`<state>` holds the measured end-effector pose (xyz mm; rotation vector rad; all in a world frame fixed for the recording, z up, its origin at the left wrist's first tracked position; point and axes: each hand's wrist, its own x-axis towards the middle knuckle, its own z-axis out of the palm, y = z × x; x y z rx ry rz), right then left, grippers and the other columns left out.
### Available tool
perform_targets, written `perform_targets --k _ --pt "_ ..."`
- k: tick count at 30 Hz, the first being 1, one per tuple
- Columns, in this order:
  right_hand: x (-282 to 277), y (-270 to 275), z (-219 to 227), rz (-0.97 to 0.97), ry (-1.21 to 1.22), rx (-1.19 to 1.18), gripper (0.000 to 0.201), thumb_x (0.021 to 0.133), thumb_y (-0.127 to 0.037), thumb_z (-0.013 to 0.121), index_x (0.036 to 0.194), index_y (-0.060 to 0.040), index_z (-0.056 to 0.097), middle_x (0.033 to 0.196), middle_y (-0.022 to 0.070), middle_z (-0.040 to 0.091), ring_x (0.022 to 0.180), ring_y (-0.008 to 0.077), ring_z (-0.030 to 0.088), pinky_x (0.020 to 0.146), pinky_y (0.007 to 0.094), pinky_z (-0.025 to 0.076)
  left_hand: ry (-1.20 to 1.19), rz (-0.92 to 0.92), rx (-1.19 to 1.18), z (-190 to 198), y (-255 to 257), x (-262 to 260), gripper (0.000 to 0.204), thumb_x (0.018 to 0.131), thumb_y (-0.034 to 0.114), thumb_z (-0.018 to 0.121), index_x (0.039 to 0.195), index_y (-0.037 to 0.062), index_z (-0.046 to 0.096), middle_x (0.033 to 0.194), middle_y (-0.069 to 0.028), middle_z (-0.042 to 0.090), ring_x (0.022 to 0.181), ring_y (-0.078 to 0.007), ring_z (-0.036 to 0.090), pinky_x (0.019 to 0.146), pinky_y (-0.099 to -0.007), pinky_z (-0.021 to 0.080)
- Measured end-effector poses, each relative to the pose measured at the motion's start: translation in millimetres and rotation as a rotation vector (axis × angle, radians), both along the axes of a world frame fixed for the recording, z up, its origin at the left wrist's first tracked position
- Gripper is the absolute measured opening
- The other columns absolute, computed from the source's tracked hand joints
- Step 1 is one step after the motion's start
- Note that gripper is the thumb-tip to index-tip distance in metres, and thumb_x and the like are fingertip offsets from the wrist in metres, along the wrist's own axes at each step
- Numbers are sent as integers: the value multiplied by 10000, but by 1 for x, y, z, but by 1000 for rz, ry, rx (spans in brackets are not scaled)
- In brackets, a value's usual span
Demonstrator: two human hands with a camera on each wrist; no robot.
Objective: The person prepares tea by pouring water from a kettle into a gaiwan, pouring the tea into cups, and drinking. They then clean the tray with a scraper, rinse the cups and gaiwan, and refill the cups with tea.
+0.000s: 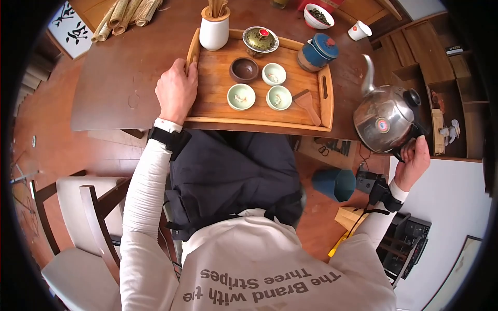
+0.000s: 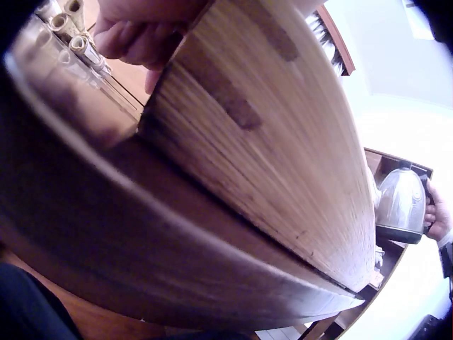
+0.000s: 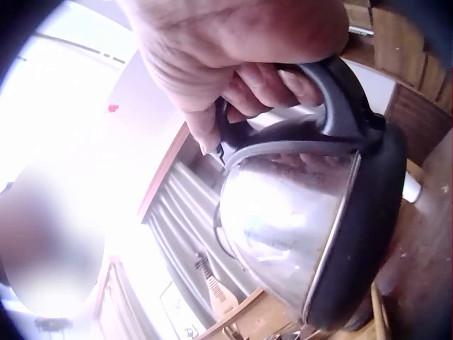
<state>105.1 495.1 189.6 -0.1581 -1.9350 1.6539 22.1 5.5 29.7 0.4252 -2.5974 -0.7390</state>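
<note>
At the right, beyond the table's edge, my right hand (image 1: 413,158) grips the black handle of a steel gooseneck kettle (image 1: 376,111). The kettle (image 3: 279,219) hangs under the fingers in the right wrist view, lid in place. My left hand (image 1: 177,89) grips the left end wall of a wooden tray (image 1: 212,106); in the left wrist view, curled fingers (image 2: 134,42) show at its rim. On the tray are three pale green teacups (image 1: 241,97), a dark brown bowl (image 1: 244,69), a lidded gaiwan (image 1: 258,40), a blue lidded teapot (image 1: 317,52) and a flat wooden paddle-shaped piece (image 1: 308,106).
A white pot of wooden tea tools (image 1: 214,33) stands at the tray's back left corner. Behind are a bowl of tea leaves (image 1: 318,16), a paper cup (image 1: 359,31) and rolled bamboo slips (image 1: 122,18). A blue bin (image 1: 334,184) sits below, shelves (image 1: 441,78) to the right.
</note>
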Motion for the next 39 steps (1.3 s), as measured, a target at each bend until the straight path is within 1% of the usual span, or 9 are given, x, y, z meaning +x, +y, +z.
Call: perform_targets --k 3,5,7,15,19,24,27,36,39 --pt "0 -11 20 119 -60 140 155 1003 -141 702 938 -5 662 698 -75 502 587 11 360 537 205 268 -2 7 -1 0 0 1 344 985 369 627 883 41 639 799 -233 710 806 -472 688 731 -558 545" --pt "-2 -32 31 172 -171 492 139 950 -104 750 920 4 668 754 -65 566 657 21 433 591 193 335 26 3 45 1 1 1 345 986 371 627 879 43 638 808 -231 716 813 -468 693 737 -552 549" --pt "-5 -52 39 231 -184 653 141 879 -48 794 906 20 673 798 -60 605 720 42 501 661 204 421 -4 14 47 2 1 1 343 986 371 628 884 43 640 812 -230 718 816 -464 696 742 -550 550" --pt "-17 -103 62 403 -272 888 192 792 -44 850 843 19 676 713 11 683 647 58 583 598 232 459 -47 7 59 5 0 1 342 987 365 623 900 36 649 817 -233 719 820 -465 700 755 -549 551" --pt "-25 -117 66 480 -211 1047 233 758 -64 878 826 23 672 678 45 676 603 82 605 563 254 465 -50 5 81 6 1 2 334 987 358 619 904 35 649 830 -236 721 829 -465 700 766 -547 550" --pt "-34 -136 77 640 1 1379 342 696 -180 949 814 2 684 651 121 644 545 233 639 533 313 486 -63 28 95 4 1 1 333 981 380 628 905 58 657 840 -213 714 852 -460 674 751 -542 528" --pt "-41 -145 78 656 87 1456 383 686 -238 961 811 -9 680 637 129 629 537 277 624 518 327 480 -43 21 117 4 1 2 327 981 377 627 906 60 656 841 -219 714 854 -461 675 757 -546 529" --pt "-68 -172 84 634 262 1585 383 711 -263 947 816 -15 675 639 135 627 534 290 619 498 332 468 -17 6 107 8 2 3 305 978 321 628 909 27 662 820 -221 726 798 -441 708 747 -528 560" --pt "-77 -182 82 642 306 1583 367 729 -254 937 840 -7 690 662 145 644 546 298 629 502 328 474 -72 21 134 8 1 2 317 979 366 625 947 56 687 868 -221 727 871 -448 690 778 -536 537"
